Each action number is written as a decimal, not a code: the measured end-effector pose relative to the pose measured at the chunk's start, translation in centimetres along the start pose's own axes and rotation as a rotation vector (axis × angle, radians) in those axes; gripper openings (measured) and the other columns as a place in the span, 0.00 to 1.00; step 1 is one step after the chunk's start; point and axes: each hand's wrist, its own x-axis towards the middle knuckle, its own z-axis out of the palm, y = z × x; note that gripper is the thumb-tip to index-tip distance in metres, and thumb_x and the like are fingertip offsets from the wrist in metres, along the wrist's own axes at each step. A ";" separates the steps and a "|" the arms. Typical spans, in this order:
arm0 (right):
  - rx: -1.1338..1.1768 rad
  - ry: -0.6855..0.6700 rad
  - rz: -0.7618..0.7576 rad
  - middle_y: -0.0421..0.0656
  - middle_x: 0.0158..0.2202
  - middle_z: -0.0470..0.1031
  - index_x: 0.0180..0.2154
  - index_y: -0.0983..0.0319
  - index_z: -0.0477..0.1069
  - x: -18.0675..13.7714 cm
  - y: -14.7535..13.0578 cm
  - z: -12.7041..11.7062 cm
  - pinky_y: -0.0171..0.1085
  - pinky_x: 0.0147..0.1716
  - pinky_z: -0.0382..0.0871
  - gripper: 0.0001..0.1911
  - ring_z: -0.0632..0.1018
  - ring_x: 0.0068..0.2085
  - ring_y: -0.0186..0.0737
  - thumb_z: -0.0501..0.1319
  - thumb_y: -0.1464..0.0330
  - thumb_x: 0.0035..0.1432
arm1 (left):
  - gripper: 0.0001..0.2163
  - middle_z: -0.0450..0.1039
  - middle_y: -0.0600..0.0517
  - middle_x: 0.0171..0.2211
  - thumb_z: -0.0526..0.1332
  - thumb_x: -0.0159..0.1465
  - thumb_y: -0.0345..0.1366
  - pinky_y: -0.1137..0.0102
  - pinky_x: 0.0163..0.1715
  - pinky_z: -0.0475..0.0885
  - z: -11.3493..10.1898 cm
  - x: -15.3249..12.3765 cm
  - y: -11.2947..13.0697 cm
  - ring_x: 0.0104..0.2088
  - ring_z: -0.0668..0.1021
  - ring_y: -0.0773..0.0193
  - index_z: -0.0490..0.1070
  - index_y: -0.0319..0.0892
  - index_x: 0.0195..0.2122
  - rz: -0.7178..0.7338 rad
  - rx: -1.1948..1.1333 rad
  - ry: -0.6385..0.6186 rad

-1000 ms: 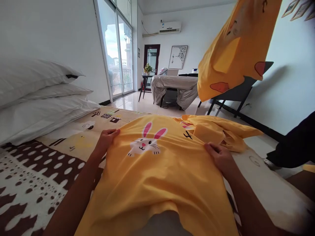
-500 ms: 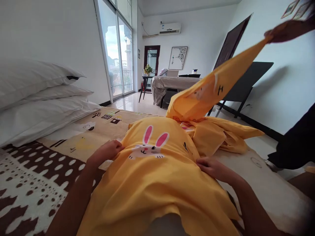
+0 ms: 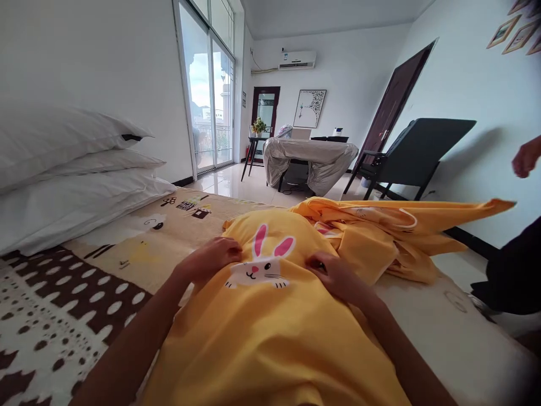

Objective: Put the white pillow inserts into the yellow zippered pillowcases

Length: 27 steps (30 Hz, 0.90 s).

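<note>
White pillows (image 3: 71, 175) stand stacked along the left edge of the bed (image 3: 127, 248), reaching its far left corner; between them and the shirt (image 3: 270, 332) runs patterned sheet, brown and white toward the near left corner. Beyond the far edge are a glass door (image 3: 211, 107), tiled floor (image 3: 220, 177) and a covered table (image 3: 313, 149). The left hand (image 3: 211, 259) has its grip pinching the shirt's left side. The shirt, printed with a rabbit, lies mid-bed, spread from the near edge toward the far one. The right hand (image 3: 338, 276) pinches its right side. Yellow clothes (image 3: 367, 248) lie heaped just beside it at the far right corner, one end jutting past the edge; pale sheet stretches from the heap down the right edge. Past that are a dark chair (image 3: 422, 152) and another person's hand (image 3: 528, 158), apart from the clothes.
</note>
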 end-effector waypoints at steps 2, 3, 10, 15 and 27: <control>0.002 0.016 0.011 0.47 0.33 0.76 0.30 0.61 0.70 0.2 -0.1 1.0 0.40 0.37 0.67 0.11 0.75 0.36 0.43 0.54 0.63 0.58 | 0.10 0.76 0.50 0.35 0.57 0.61 0.41 0.68 0.38 0.65 1.0 0.6 -0.3 0.36 0.75 0.60 0.75 0.43 0.33 -0.005 -0.022 0.037; 0.001 0.017 0.006 0.46 0.31 0.75 0.28 0.61 0.68 0.1 0.0 1.4 0.40 0.36 0.66 0.11 0.74 0.35 0.43 0.53 0.64 0.58 | 0.09 0.75 0.50 0.33 0.57 0.61 0.39 0.69 0.36 0.65 1.6 0.8 -0.5 0.34 0.74 0.61 0.73 0.42 0.31 -0.005 -0.039 0.056; 0.157 0.000 -0.010 0.49 0.41 0.75 0.40 0.61 0.70 -1.3 0.7 0.2 0.43 0.43 0.67 0.16 0.74 0.42 0.45 0.52 0.56 0.61 | 0.10 0.68 0.50 0.32 0.50 0.66 0.39 0.69 0.36 0.63 3.1 0.6 -1.1 0.34 0.68 0.64 0.61 0.42 0.30 0.059 -0.103 0.185; 0.136 -0.047 0.008 0.47 0.38 0.74 0.35 0.60 0.69 -1.7 0.1 0.3 0.42 0.42 0.67 0.13 0.73 0.40 0.44 0.58 0.57 0.57 | 0.10 0.66 0.51 0.32 0.47 0.67 0.38 0.65 0.41 0.61 2.9 0.2 -0.6 0.35 0.67 0.62 0.59 0.42 0.31 0.048 -0.072 0.219; 0.127 0.116 -0.009 0.47 0.40 0.74 0.39 0.59 0.71 -1.9 -0.2 0.4 0.44 0.47 0.65 0.15 0.73 0.43 0.46 0.56 0.56 0.59 | 0.09 0.65 0.52 0.32 0.45 0.68 0.36 0.64 0.41 0.61 1.5 -0.9 0.7 0.35 0.67 0.63 0.59 0.42 0.32 -0.007 0.019 0.313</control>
